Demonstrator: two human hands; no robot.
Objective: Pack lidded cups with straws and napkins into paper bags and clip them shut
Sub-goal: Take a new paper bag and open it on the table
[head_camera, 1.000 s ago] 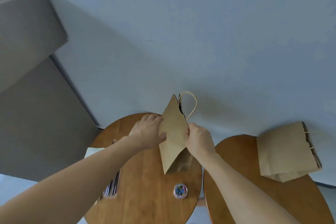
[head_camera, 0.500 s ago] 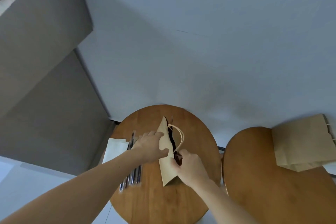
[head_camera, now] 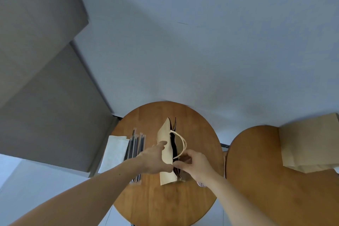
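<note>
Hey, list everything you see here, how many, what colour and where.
left table: one, round, brown wood, centre
right table: one, brown wood, beside it
paper bag: one, tan, upright on left table, mouth slightly open
spare bags: stack, count unclear, tan, flat on right table
straws: several, black, wrapped, left of paper bag
napkins: pile, white, left table's left edge
cabinet: one, grey, upper left
small item: one, mostly hidden under right wrist
left hand: holds the bag's left side
right hand: pinches the bag's right side

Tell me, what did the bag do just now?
The paper bag came down onto the round table, its mouth parting slightly. The left hand and right hand kept holding it. Straws, napkins and the spare bags stayed put.
</note>
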